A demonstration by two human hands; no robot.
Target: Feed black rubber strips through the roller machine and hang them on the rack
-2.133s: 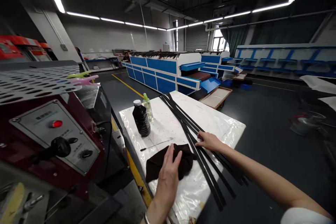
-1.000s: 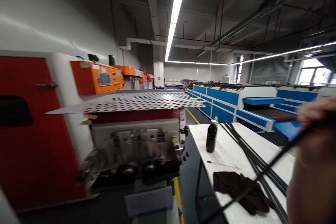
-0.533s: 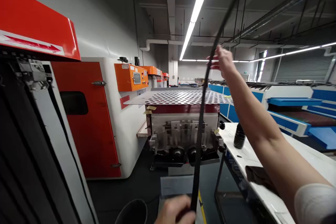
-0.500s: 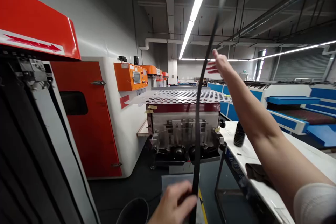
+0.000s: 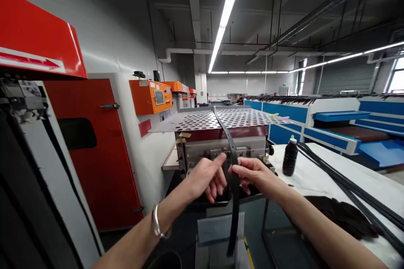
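Note:
A long black belt strap (image 5: pixel 234 151) with small holes hangs in front of me, its upper end reaching up over the perforated sheet and its lower end dangling free. My right hand (image 5: pixel 251 172) pinches the strap between thumb and fingers near its middle. Just left of the strap is my left hand (image 5: pixel 210 178), thumb raised and fingers spread, holding nothing. A silver bangle (image 5: pixel 157 220) circles that wrist. On the white table to the right lie several more black straps (image 5: pixel 344 187).
Ahead stands a machine topped by a white perforated sheet (image 5: pixel 205 122). The white table (image 5: pixel 318 185) bears a dark bottle (image 5: pixel 290 156) and a dark cloth-like pile (image 5: pixel 342 216). A red cabinet door (image 5: pixel 94 155) and orange control box (image 5: pixel 151 96) are leftward; blue-white machines (image 5: pixel 284 113) stand farther right.
My right hand has come down from its raised, outstretched position and now pinches the strap. My left hand has released the strap and moved up beside it. The strap has dropped lower.

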